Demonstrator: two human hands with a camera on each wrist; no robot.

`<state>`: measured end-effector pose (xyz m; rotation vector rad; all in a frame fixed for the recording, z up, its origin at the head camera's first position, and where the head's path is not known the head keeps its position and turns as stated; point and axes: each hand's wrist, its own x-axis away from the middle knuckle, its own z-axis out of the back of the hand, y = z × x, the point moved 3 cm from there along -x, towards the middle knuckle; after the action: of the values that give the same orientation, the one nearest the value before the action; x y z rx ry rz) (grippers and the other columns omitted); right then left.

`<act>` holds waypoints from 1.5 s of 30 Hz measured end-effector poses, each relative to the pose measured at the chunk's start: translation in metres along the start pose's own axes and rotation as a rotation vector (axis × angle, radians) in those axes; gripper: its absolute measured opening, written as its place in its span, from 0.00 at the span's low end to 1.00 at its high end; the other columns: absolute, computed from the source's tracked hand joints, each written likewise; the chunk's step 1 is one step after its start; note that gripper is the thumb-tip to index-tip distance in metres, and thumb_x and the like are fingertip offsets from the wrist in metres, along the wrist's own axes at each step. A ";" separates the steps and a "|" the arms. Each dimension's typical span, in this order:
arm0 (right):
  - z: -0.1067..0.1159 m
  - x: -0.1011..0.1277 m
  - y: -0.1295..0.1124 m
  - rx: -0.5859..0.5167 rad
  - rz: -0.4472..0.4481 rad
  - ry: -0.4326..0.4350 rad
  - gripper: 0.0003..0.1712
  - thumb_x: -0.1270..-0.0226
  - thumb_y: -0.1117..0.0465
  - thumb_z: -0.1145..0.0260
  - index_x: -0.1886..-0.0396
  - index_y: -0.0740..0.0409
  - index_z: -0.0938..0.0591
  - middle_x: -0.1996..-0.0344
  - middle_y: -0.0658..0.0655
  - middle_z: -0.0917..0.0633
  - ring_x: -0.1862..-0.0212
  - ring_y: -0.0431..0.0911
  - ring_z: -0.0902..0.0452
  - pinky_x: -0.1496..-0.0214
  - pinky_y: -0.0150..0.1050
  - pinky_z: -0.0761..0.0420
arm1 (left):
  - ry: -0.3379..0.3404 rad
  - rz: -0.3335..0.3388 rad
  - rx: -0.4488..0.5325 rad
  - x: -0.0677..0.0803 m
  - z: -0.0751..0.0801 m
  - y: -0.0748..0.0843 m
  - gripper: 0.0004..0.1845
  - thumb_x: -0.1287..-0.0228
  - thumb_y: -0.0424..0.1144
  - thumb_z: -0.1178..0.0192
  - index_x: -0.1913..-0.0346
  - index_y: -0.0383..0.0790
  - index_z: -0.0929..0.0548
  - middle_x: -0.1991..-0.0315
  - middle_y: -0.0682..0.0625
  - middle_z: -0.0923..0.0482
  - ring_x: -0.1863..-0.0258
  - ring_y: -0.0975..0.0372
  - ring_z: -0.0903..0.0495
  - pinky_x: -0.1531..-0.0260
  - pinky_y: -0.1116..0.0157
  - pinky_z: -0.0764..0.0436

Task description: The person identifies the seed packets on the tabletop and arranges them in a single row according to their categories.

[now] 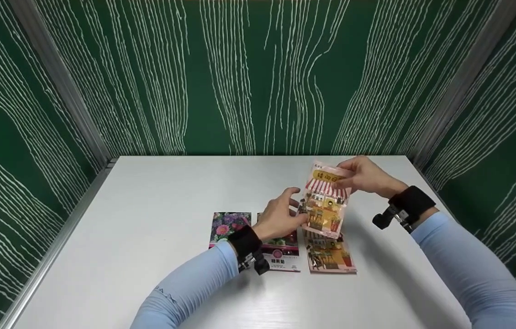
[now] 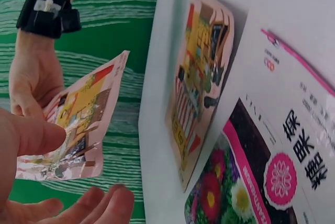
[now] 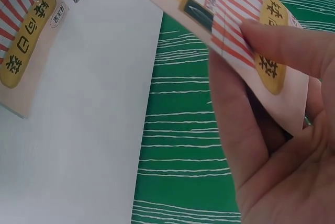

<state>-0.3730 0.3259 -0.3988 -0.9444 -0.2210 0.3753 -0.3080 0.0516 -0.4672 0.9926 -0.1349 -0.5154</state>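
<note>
Head view: we're over a white table w/ green patterned walls round it. Right hand pinches the top edge of a pink shop-front packet, thumb in front & fingers behind, holding it up off the table, roughly upright. Left hand sits just beside the packet's lower left edge, fingers loosely spread and relaxed; its thumb looks to meet that edge, but we can't tell for sure.

Below it, flat on the table, a second shop-front packet. Left of that, a dark flower packet partly under the left wrist, then another flower packet beside it.

Right wrist view: thumb pressed on the striped awning print. Left wrist view: raised packet hangs clear of the table edge, near the left thumb.
</note>
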 end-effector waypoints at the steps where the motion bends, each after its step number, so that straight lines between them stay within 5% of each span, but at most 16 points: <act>1: 0.000 0.000 0.000 0.006 0.001 -0.009 0.15 0.28 0.66 0.21 0.45 0.68 0.09 0.58 0.58 0.04 0.63 0.41 0.07 0.61 0.39 0.07 | -0.004 0.003 -0.010 0.000 -0.002 0.001 0.38 0.20 0.47 0.34 0.14 0.43 0.33 0.34 0.39 0.13 0.43 0.50 0.09 0.47 0.56 0.11; 8: 0.001 0.003 0.004 0.011 -0.035 -0.060 0.18 0.29 0.68 0.22 0.42 0.69 0.10 0.60 0.56 0.04 0.64 0.42 0.07 0.60 0.42 0.06 | -0.026 0.002 -0.026 0.001 -0.015 0.005 0.28 0.23 0.39 0.34 0.23 0.36 0.20 0.57 0.42 0.08 0.74 0.68 0.22 0.69 0.71 0.28; 12: 0.004 0.006 0.009 0.040 -0.074 -0.092 0.21 0.28 0.67 0.22 0.39 0.69 0.11 0.57 0.58 0.04 0.63 0.42 0.06 0.60 0.40 0.06 | -0.036 -0.018 0.016 0.001 -0.024 0.009 0.22 0.24 0.34 0.35 0.31 0.33 0.15 0.67 0.43 0.09 0.81 0.71 0.26 0.73 0.72 0.33; 17: 0.009 0.009 0.018 0.077 -0.133 -0.076 0.24 0.29 0.64 0.20 0.37 0.68 0.12 0.56 0.58 0.04 0.62 0.43 0.06 0.60 0.40 0.06 | -0.045 0.011 0.065 -0.001 -0.038 0.016 0.18 0.27 0.35 0.32 0.39 0.32 0.15 0.70 0.46 0.08 0.81 0.72 0.22 0.75 0.74 0.26; 22: 0.014 0.012 0.029 0.057 -0.203 -0.031 0.29 0.29 0.61 0.18 0.34 0.69 0.15 0.58 0.54 0.04 0.62 0.42 0.05 0.58 0.40 0.06 | -0.048 0.068 0.126 -0.004 -0.050 0.020 0.27 0.25 0.34 0.30 0.27 0.33 0.21 0.67 0.47 0.07 0.78 0.65 0.13 0.73 0.72 0.18; 28: 0.014 0.019 0.040 -0.129 -0.268 -0.016 0.33 0.23 0.56 0.23 0.28 0.69 0.22 0.59 0.49 0.04 0.58 0.41 0.05 0.52 0.39 0.06 | -0.026 0.111 0.208 -0.006 -0.060 0.020 0.24 0.24 0.32 0.31 0.30 0.40 0.23 0.69 0.51 0.12 0.71 0.50 0.06 0.74 0.68 0.14; 36: -0.017 0.035 0.058 -0.470 -0.302 -0.186 0.15 0.12 0.57 0.34 0.36 0.59 0.14 0.53 0.50 0.03 0.49 0.44 0.04 0.44 0.42 0.07 | 0.019 0.070 0.196 -0.006 -0.059 0.017 0.25 0.22 0.35 0.33 0.28 0.41 0.27 0.77 0.59 0.22 0.83 0.67 0.24 0.79 0.70 0.29; 40: -0.035 0.038 0.060 -0.536 -0.279 -0.191 0.09 0.13 0.59 0.34 0.44 0.53 0.10 0.53 0.49 0.04 0.49 0.43 0.05 0.44 0.39 0.07 | -0.014 0.079 0.211 -0.005 -0.059 0.012 0.26 0.22 0.37 0.31 0.28 0.42 0.26 0.73 0.56 0.17 0.79 0.68 0.20 0.77 0.71 0.25; 45: -0.039 0.042 0.064 -0.520 -0.261 -0.156 0.09 0.14 0.59 0.32 0.46 0.53 0.09 0.55 0.48 0.03 0.51 0.41 0.05 0.46 0.37 0.08 | -0.040 0.050 0.120 -0.002 -0.054 0.006 0.22 0.26 0.42 0.29 0.35 0.40 0.19 0.57 0.45 0.07 0.66 0.65 0.13 0.63 0.70 0.16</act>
<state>-0.3347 0.3477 -0.4726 -1.3786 -0.5980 0.1479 -0.2897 0.0962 -0.4918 1.0934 -0.2277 -0.4853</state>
